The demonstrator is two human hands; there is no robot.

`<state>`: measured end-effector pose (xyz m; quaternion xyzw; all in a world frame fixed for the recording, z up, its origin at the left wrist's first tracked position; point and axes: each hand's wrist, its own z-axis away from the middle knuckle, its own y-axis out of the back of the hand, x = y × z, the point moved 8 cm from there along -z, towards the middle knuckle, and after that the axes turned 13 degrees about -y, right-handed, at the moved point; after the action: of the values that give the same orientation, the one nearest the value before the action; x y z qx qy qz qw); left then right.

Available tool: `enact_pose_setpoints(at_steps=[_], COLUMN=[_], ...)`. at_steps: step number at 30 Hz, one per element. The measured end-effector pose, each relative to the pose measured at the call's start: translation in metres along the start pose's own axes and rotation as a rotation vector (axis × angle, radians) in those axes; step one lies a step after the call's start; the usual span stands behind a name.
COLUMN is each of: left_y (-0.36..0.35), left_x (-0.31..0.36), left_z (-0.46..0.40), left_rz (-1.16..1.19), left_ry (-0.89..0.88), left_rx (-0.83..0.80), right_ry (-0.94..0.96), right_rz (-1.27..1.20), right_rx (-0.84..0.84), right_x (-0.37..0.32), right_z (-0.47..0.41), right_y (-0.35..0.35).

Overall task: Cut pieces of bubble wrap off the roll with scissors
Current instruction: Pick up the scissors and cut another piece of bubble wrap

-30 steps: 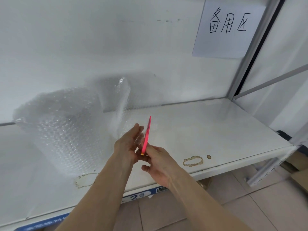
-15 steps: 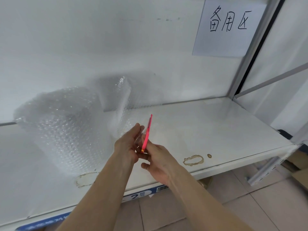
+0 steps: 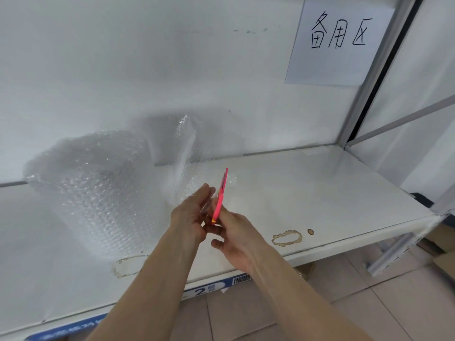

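A large roll of clear bubble wrap point(image 3: 98, 193) stands on the white shelf point(image 3: 320, 193) at the left. Its loose sheet point(image 3: 183, 153) runs off to the right and down toward my hands. My left hand point(image 3: 192, 212) pinches the sheet's near edge between fingers and thumb. My right hand point(image 3: 236, 242) grips pink scissors point(image 3: 220, 198), seen edge-on, their tip pointing up and away along the sheet just right of my left fingers. Whether the blades are apart cannot be told.
A paper sign with handwritten characters point(image 3: 339, 40) hangs on the back wall. Brown ring stains point(image 3: 286, 238) mark the shelf near its front edge. A metal upright point(image 3: 369, 82) bounds the shelf on the right. Tiled floor and cardboard point(image 3: 440, 257) lie below right.
The scissors and both hands have crept slightly forward along the sheet. The roll has not moved.
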<state>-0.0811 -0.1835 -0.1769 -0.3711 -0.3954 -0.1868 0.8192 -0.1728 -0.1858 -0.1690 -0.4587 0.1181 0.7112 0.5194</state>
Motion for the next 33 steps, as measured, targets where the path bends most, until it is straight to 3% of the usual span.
enact_pose_setpoints(at_steps=[33], left_y=[0.001], left_x=[0.001], left_z=[0.008], left_rz=[0.017], left_ry=[0.019], left_rx=[-0.002], right_ry=[0.029], right_rz=[-0.057], right_rx=[0.046], right_x=[-0.016], right_z=[0.000], right_y=[0.003])
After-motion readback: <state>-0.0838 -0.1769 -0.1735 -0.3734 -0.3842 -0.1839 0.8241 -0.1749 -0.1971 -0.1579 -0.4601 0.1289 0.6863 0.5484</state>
